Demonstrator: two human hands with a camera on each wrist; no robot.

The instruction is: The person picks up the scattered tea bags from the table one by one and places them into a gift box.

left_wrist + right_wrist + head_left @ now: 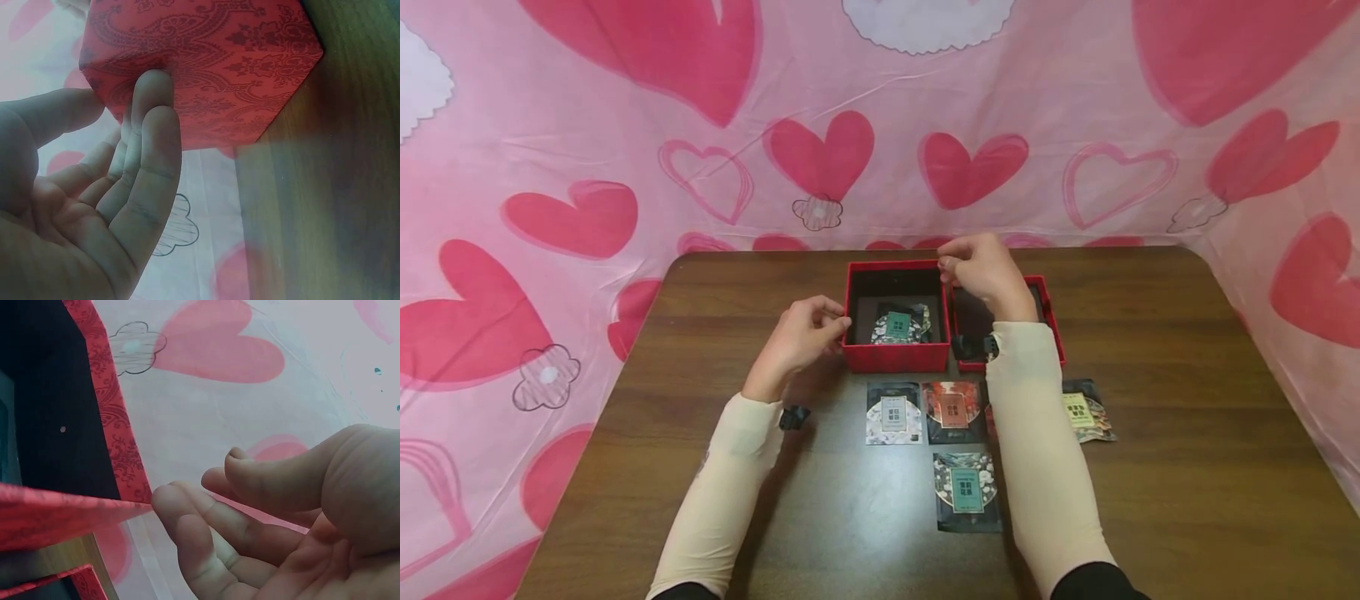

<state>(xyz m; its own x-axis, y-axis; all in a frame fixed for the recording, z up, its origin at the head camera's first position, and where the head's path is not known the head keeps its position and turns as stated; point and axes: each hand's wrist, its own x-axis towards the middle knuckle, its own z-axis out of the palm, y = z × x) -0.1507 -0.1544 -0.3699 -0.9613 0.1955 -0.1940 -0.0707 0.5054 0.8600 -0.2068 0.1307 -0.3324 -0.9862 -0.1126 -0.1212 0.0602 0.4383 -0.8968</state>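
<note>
A red patterned box point(895, 358) with a dark inside stands open-topped at the back of the table. Inside it lies a green-labelled sachet point(898, 325), with part of another showing behind. My left hand point(801, 337) touches the box's left side; in the left wrist view its fairly straight fingers point(159, 140) rest against the red wall. At the back right corner is my right hand point(988, 271). The right wrist view shows its fingertips point(167, 503) at that corner, with the thumb held apart from the box.
Right of the box lies a shallower red-rimmed box part point(1054, 325), half covered by the right arm. In front are a white sachet point(892, 414), an orange-red sachet point(953, 412), a yellow-labelled sachet point(1082, 411) and, nearer, a green-labelled sachet point(967, 492). A heart-patterned cloth point(880, 92) hangs behind.
</note>
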